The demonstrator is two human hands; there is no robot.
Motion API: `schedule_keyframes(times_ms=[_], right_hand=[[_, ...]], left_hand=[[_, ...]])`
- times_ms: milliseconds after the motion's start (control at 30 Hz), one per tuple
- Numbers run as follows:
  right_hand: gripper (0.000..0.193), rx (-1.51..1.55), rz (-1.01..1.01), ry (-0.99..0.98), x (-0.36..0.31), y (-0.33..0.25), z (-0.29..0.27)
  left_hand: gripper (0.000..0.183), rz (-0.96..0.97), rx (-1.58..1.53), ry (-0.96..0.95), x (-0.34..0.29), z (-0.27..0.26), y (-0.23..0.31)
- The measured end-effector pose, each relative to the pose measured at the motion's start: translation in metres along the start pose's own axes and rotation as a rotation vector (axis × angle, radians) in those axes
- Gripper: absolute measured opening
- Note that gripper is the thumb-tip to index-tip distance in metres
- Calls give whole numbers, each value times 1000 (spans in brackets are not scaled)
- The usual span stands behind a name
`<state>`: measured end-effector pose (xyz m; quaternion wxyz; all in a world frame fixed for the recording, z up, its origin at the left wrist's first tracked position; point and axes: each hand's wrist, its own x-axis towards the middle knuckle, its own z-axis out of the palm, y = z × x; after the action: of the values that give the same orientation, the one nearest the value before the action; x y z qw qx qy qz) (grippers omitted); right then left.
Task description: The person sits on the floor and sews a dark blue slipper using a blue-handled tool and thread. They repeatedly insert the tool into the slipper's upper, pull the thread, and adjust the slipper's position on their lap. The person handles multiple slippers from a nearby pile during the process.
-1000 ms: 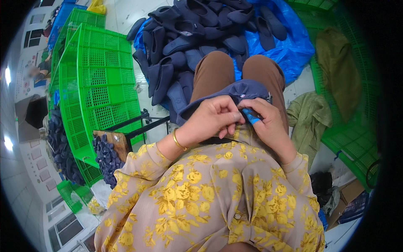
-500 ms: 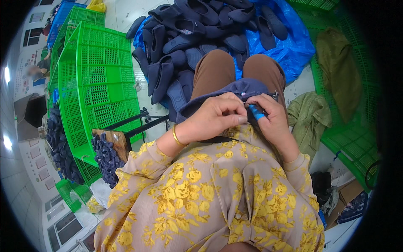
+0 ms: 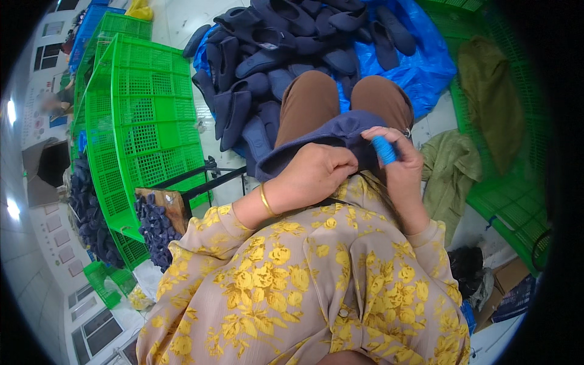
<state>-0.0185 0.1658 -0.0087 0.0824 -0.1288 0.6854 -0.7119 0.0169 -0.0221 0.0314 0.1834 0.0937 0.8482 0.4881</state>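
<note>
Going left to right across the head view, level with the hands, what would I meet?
Green mesh crate, gold bangle, left hand, right hand, pale olive cloth, another green crate.

The shoe is dark blue, matte and soft-looking, with a curved outline and a darker band along its lower left edge. It lies aslant across the lap, over the brown trousers, its left end lower and nearer the body. The left hand grips its near edge and the right hand is at its right end, both hiding much of it.
</note>
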Motion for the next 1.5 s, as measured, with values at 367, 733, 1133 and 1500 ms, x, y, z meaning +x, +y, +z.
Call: schedule_keyframes(times_ms=[367,733,1133,1500], right_hand=[[31,948,267,564,-29,54,-192],[24,914,90,684,-64,59,-261],[23,652,-27,705,-75,-5,-320],[28,-495,165,182,-20,-26,-120]], left_hand=[[8,66,131,258,26,5,-10],[5,99,133,263,32,0,-9],[8,366,546,274,39,-1,-16],[8,2,38,167,39,-7,-30]])
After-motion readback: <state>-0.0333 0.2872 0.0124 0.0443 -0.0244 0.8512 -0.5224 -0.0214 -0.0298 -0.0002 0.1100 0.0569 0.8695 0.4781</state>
